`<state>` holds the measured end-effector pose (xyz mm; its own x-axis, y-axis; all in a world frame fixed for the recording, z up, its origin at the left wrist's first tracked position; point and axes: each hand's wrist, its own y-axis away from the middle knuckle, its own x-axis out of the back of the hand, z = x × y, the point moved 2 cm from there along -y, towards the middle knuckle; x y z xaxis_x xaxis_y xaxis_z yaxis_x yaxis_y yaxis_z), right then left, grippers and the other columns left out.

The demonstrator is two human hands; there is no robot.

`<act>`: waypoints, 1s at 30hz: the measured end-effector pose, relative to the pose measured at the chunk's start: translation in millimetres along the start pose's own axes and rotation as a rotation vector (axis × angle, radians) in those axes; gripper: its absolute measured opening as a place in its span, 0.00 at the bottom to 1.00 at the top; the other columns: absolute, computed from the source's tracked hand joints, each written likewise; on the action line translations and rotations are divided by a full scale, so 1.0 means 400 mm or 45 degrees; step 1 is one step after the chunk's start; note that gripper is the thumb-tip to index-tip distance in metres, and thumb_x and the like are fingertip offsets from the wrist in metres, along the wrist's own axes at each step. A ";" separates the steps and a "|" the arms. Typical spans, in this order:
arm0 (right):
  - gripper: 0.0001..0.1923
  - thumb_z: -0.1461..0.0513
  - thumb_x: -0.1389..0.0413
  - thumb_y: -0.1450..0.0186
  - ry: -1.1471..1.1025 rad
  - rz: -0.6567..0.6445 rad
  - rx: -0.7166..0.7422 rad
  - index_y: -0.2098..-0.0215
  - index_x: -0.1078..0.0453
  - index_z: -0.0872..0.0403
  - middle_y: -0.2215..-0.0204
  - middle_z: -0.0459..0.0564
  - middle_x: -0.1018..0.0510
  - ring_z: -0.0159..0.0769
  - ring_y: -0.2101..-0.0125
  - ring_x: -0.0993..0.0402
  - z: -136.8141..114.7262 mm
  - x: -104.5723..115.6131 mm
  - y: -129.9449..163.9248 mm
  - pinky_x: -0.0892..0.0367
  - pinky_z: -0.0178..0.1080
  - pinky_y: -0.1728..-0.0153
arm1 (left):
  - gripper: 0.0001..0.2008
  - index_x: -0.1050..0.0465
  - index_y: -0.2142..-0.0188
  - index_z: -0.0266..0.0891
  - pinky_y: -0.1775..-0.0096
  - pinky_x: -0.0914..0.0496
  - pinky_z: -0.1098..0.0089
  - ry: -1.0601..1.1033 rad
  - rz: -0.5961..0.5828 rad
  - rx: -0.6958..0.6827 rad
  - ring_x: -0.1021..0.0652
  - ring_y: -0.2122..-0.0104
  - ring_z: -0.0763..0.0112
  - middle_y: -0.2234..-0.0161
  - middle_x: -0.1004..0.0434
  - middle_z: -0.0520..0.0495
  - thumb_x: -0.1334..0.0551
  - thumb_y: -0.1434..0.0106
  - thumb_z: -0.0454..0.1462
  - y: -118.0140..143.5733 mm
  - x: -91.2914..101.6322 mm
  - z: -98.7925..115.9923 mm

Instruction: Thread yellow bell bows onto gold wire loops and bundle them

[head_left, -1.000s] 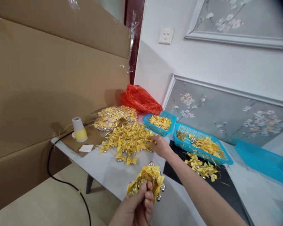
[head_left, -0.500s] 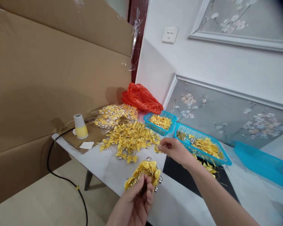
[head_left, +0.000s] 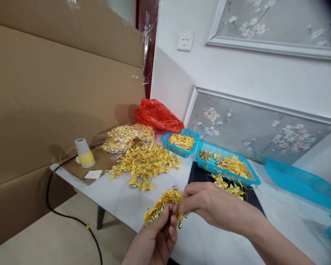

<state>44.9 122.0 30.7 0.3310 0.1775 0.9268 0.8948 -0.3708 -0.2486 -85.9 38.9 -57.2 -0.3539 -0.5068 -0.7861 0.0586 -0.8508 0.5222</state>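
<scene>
White tabletop (head_left: 118, 191) runs along a wall with grey floral panels (head_left: 253, 121), and large sheets of brown cardboard (head_left: 57, 92) lean behind its far end. Low over the near edge of that surface, the left hand (head_left: 158, 239) is clenched around a bunch of yellow ribbon bows with small silver bells (head_left: 164, 204), thumb and fingers pinching the bunch from below so that the bows fan out above the knuckles. The right hand (head_left: 206, 206) has its fingertips closed against the right side of the same bunch, touching the bows; whether it grips a separate bow there cannot be told. Just beyond the right hand a few loose bows (head_left: 227, 186) lie on a black mat (head_left: 198, 175). Past those, further from the right hand, stands a long blue plastic basket (head_left: 251, 180) partly filled with yellow bows, and beside it, toward the wall corner, a smaller blue basket (head_left: 167, 141) with more of them. Ahead of the left hand, well apart from it, a wide heap of yellow bows (head_left: 145, 163) spreads over the table, and beyond the heap a clear bag of bows and bells (head_left: 125, 136). A crumpled red plastic bag (head_left: 157, 116) sits against the wall behind the small basket. Far to the left of the left hand an upturned white and yellow paper cup (head_left: 83, 152) stands near a white folded paper (head_left: 93, 174), and a black cable (head_left: 71, 217) hangs off the table end to the floor.
</scene>
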 end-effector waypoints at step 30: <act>0.11 0.71 0.45 0.34 -0.344 0.000 0.214 0.62 0.21 0.56 0.66 0.51 0.18 0.33 0.65 0.23 0.024 -0.039 -0.049 0.30 0.31 0.64 | 0.04 0.20 0.71 0.24 0.73 0.24 0.77 -0.104 -0.169 0.167 0.22 0.78 0.76 0.76 0.21 0.43 0.29 0.48 0.26 0.007 0.014 -0.005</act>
<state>25.2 135.1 18.3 0.3784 0.4213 0.8242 0.9243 -0.2189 -0.3125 -85.8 33.2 -60.9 -0.4254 -0.3738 -0.8242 -0.1141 -0.8813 0.4585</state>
